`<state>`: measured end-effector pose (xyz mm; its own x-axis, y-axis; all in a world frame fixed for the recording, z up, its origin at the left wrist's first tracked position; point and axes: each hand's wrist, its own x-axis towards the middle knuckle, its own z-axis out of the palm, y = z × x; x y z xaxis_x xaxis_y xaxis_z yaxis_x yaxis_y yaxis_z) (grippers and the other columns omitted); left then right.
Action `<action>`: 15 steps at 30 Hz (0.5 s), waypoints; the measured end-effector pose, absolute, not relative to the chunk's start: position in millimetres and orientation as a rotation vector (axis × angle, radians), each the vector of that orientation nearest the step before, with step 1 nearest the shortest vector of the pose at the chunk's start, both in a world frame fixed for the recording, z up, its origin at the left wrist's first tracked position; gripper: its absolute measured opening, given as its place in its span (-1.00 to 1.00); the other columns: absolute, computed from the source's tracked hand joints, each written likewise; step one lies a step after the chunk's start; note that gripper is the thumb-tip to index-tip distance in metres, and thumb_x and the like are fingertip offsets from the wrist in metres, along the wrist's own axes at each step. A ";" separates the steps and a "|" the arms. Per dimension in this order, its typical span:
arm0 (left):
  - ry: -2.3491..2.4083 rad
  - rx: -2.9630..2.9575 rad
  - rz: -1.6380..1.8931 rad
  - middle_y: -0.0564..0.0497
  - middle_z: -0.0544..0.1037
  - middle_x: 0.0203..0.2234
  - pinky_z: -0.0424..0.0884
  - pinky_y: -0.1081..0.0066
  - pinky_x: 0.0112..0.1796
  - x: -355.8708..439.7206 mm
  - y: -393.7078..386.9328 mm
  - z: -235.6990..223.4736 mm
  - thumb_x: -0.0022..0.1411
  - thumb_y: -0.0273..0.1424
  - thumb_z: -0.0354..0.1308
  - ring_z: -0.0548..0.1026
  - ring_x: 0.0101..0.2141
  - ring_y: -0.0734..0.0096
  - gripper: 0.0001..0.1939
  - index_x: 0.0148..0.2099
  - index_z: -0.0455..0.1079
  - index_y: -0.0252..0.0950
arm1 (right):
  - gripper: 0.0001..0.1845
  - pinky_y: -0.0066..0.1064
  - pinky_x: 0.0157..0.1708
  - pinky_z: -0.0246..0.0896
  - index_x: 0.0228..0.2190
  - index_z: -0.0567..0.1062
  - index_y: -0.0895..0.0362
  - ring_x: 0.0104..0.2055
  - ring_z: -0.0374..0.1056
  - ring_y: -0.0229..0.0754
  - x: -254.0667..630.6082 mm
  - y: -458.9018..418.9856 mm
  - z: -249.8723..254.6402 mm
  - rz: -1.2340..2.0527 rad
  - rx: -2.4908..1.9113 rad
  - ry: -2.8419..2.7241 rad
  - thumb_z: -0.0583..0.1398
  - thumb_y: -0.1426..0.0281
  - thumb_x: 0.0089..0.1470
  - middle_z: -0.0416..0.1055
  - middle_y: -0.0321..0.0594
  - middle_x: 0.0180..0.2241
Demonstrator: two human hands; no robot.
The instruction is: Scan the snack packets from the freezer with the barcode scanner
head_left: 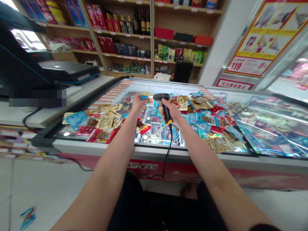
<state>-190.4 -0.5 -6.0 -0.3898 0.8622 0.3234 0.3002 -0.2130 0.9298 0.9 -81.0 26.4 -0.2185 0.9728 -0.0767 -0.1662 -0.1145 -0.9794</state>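
Note:
My right hand (171, 110) is wrapped round the grip of a black barcode scanner (166, 107) with a yellow tip at its base. A cable runs down from it over the freezer's front edge. Between the fingers of my left hand (139, 104) is a small snack packet (148, 100), blue and brown, lit brightly where it faces the scanner head. Both hands are above the glass top of a chest freezer. Packets in gold, red and blue lie in a pile to the left (106, 120) and another pile to the right (207, 118).
A dark weighing scale (69, 70) stands on the counter (51, 110) at the left. Shelves (125, 32) with bottles and boxes line the back. One blue packet (27, 218) lies on the floor at lower left. More freezer glass (274, 125) extends rightward.

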 end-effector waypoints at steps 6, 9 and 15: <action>1.609 1.313 1.624 0.16 0.41 -0.48 0.32 0.37 -0.22 -191.7 0.8 -7.2 -0.17 -0.54 0.23 0.41 -0.36 0.37 -0.70 -0.32 0.31 -0.21 | -0.45 -0.49 -0.80 0.19 -0.39 0.42 0.11 -0.77 0.27 -0.27 0.6 -85.2 29.9 1.518 -1.052 -1.182 0.30 -0.12 0.24 0.39 -0.33 -0.72; 1.612 1.279 1.630 0.16 0.42 -0.48 0.31 0.37 -0.23 -191.4 2.2 -8.1 -0.16 -0.54 0.25 0.41 -0.37 0.38 -0.70 -0.32 0.30 -0.21 | -0.45 -0.49 -0.80 0.20 -0.39 0.41 0.10 -0.77 0.28 -0.27 0.9 -85.0 29.3 1.525 -1.052 -1.191 0.31 -0.11 0.24 0.39 -0.34 -0.72; 1.592 1.203 1.619 0.17 0.42 -0.49 0.31 0.40 -0.27 -189.9 1.9 -9.2 -0.16 -0.52 0.32 0.41 -0.40 0.42 -0.66 -0.35 0.25 -0.21 | -0.47 -0.49 -0.79 0.20 -0.40 0.41 0.10 -0.76 0.28 -0.27 2.1 -84.1 27.5 1.547 -1.055 -1.180 0.32 -0.10 0.24 0.40 -0.33 -0.71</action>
